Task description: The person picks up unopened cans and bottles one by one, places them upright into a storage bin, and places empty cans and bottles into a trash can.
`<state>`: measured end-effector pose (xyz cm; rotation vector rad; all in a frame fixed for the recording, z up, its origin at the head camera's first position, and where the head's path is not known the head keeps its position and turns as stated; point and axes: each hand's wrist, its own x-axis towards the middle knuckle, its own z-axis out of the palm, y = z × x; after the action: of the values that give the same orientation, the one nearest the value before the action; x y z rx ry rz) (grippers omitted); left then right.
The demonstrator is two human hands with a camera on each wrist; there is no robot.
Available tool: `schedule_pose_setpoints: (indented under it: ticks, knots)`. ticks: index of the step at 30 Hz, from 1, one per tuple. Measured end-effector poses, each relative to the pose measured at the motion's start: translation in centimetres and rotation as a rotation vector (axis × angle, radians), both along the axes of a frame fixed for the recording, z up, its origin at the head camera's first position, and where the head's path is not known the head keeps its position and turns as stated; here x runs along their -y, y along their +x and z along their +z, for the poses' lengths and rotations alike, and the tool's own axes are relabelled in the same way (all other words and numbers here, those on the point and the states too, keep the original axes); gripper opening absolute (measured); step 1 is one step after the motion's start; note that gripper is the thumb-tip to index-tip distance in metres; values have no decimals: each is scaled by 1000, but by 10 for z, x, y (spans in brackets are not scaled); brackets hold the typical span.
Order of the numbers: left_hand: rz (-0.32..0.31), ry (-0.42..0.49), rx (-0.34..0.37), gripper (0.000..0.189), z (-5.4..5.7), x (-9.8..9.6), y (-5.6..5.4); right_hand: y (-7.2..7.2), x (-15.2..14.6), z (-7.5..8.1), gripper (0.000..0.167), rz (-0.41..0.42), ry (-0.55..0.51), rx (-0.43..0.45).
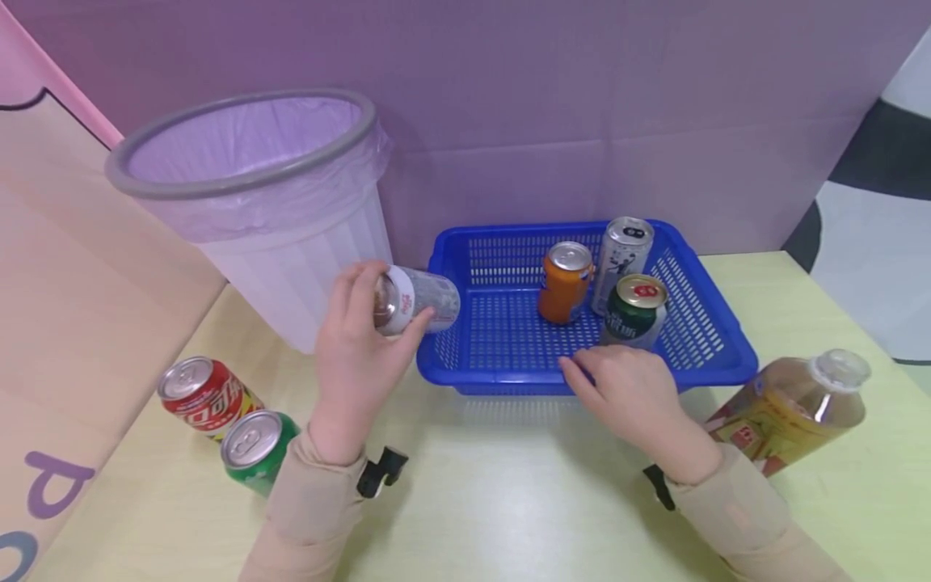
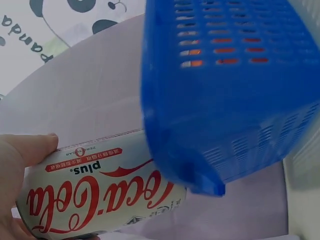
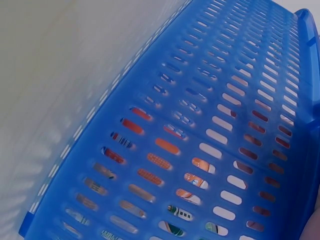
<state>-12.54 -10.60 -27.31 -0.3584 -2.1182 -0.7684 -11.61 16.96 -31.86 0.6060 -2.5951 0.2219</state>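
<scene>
With the fingers of my left hand (image 1: 356,347) I hold the white can (image 1: 423,294) near one end; it is tilted, at the left rim of the blue basket (image 1: 502,377), and I cannot tell if they touch. My right hand (image 1: 629,396) grips the basket's front rim, its fingertips hidden. The can is probably light, smooth and easy to dent, so a gentle hold around its middle should suit it best.

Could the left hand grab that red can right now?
Probably not: the left hand is holding the white Coca-Cola can. If freed, it likely could; nothing covers the top of the red can near the green can.
</scene>
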Motion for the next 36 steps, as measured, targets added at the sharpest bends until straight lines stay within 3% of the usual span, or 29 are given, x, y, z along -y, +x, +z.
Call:
schedule_pose_setpoints:
  ticks: [13, 23, 30, 36]
  knots:
    - [-174, -9, 5, 61, -11, -13, -3, 0, 1, 1, 40, 4, 5, -1]
    - [-245, -41, 62, 60, -26, -33, -7, 1, -1, 1, 40, -7, 3, 0]
    - [-239, -48, 128, 60, -29, -44, -9, 1, 0, 1, 40, -14, 10, 29]
    - [-229, -93, 226, 60, -25, -50, -11, 0, 2, 1, 39, -19, 13, 27]
